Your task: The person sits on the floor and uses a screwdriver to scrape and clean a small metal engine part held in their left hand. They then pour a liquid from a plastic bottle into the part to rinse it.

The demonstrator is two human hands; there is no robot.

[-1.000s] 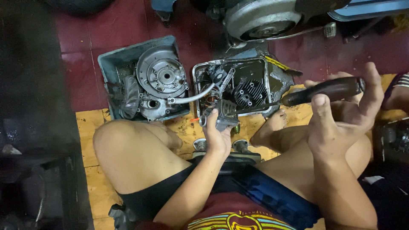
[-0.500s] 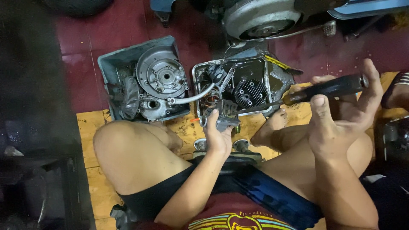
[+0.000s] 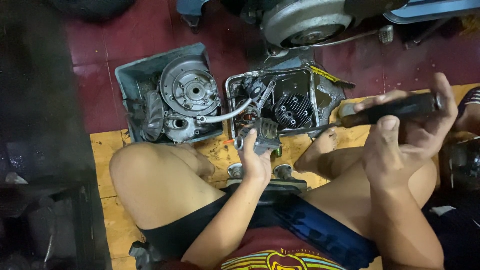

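Head view: at frame centre my left hand wraps its fingers around a small grey metal engine part. At right, my right hand curls loosely about a black-handled screwdriver, thumb up. Beyond lie a metal tray of engine parts and, upper left, a grey bin holding a flywheel.

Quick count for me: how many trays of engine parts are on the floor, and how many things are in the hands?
Trays on the floor: 2, a grey tray and a black tray
Things held: 2, a small metal part in the left hand, a black-handled tool in the right hand
Total: 4
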